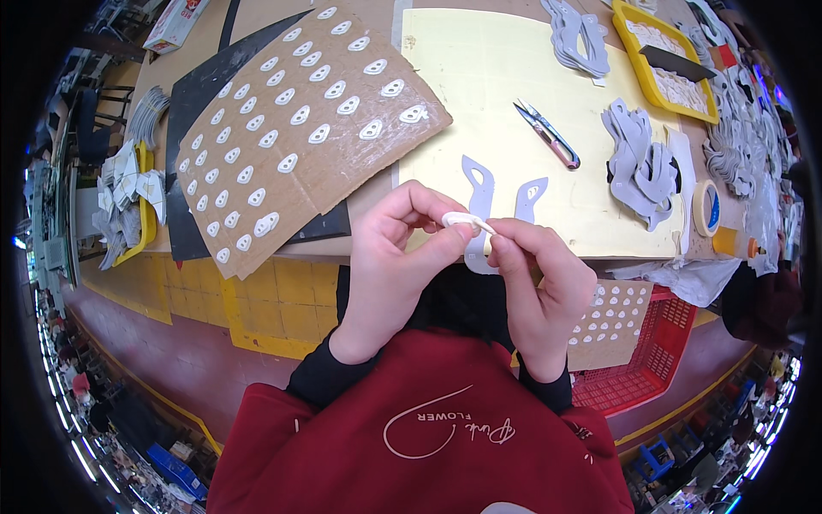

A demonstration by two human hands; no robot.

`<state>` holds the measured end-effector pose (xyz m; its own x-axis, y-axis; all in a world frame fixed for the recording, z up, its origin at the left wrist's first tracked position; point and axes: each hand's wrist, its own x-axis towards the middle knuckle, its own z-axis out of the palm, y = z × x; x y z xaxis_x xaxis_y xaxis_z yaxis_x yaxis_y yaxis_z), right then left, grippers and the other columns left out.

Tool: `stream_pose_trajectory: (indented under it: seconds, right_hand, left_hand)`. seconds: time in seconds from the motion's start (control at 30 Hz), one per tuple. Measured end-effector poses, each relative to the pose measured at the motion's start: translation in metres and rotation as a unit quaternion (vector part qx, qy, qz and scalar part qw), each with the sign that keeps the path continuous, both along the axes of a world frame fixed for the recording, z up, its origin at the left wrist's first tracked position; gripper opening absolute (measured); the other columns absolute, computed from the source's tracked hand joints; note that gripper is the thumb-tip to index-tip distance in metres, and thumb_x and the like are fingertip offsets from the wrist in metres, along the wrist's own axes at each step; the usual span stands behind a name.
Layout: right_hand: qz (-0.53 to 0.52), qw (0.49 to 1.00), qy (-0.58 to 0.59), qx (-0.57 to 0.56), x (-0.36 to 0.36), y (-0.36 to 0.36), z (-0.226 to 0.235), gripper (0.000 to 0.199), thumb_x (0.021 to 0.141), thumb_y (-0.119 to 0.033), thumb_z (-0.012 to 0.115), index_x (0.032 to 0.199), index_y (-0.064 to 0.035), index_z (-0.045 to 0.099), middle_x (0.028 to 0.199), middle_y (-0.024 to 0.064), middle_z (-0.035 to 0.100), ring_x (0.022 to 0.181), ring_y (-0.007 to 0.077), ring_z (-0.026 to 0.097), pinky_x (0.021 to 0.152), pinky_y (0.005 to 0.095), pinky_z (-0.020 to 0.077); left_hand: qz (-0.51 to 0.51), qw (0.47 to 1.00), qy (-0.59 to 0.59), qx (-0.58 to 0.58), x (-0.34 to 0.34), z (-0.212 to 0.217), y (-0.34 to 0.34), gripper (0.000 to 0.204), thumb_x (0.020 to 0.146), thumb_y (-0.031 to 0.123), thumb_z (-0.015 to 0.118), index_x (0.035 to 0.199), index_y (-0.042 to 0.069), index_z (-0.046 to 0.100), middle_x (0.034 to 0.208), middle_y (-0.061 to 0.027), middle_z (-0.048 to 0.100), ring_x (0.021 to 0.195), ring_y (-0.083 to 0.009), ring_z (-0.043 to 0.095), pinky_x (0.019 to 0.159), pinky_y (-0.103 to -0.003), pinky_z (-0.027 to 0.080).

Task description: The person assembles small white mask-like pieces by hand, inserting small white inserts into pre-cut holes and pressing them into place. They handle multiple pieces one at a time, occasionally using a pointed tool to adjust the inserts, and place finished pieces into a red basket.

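My left hand pinches a small white oval piece between thumb and fingers. My right hand has thumb and forefinger closed on the narrow right end of that piece. Both hands meet just above the table's near edge. Behind and partly under them lies a light grey flat cut-out part with looped upper ends, its middle hidden by my fingers. To the left, a brown cardboard sheet carries rows of white oval pieces with small holes. Thread snips with blue and pink handles rest on the pale yellow sheet.
Grey cut-out parts are heaped at right and stacked at the back. A yellow tray of small pieces stands far right, near a tape roll. Below the table, a red basket holds another cardboard sheet.
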<state>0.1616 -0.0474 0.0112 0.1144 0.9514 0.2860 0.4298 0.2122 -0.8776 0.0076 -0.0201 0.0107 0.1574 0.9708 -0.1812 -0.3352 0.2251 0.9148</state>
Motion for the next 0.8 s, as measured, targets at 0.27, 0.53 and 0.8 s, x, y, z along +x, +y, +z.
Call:
stream_pose_trajectory:
  seconds: [0.27, 0.53, 0.8]
  right_hand:
    - [-0.019, 1.0, 0.011, 0.011, -0.0001, -0.0027, 0.0001, 0.013, 0.087, 0.0, 0.072, 0.099, -0.0036, 0.072, 0.079, 0.005, 0.07, 0.062, 0.0173, 0.059, 0.061, 0.028, 0.0449]
    - [-0.013, 1.0, 0.003, 0.02, 0.0029, 0.0013, 0.0032, 0.015, 0.084, 0.001, 0.074, 0.099, -0.0031, 0.073, 0.079, 0.0048, 0.07, 0.062, 0.0164, 0.059, 0.063, 0.0279, 0.0442]
    - [-0.011, 1.0, -0.008, 0.002, -0.0006, 0.0045, -0.0016, 0.016, 0.083, 0.0, 0.075, 0.098, -0.0043, 0.073, 0.078, 0.0056, 0.069, 0.066, 0.0184, 0.059, 0.062, 0.0295, 0.0435]
  left_hand:
    - [0.03, 0.999, 0.039, -0.008, 0.0041, -0.0016, 0.0016, 0.007, 0.086, 0.0, 0.069, 0.09, 0.002, 0.063, 0.089, -0.0014, 0.065, 0.085, -0.0058, 0.058, 0.078, -0.022, 0.045]
    - [0.012, 0.996, -0.046, -0.07, -0.0009, 0.0015, 0.0043, 0.006, 0.089, 0.001, 0.066, 0.091, 0.002, 0.061, 0.09, -0.004, 0.067, 0.088, -0.0086, 0.063, 0.081, -0.023, 0.05]
    - [-0.039, 0.989, -0.085, -0.115, -0.0049, 0.0051, 0.0078, 0.005, 0.089, 0.008, 0.064, 0.09, 0.006, 0.059, 0.092, -0.0051, 0.068, 0.089, -0.0097, 0.061, 0.085, -0.025, 0.046]
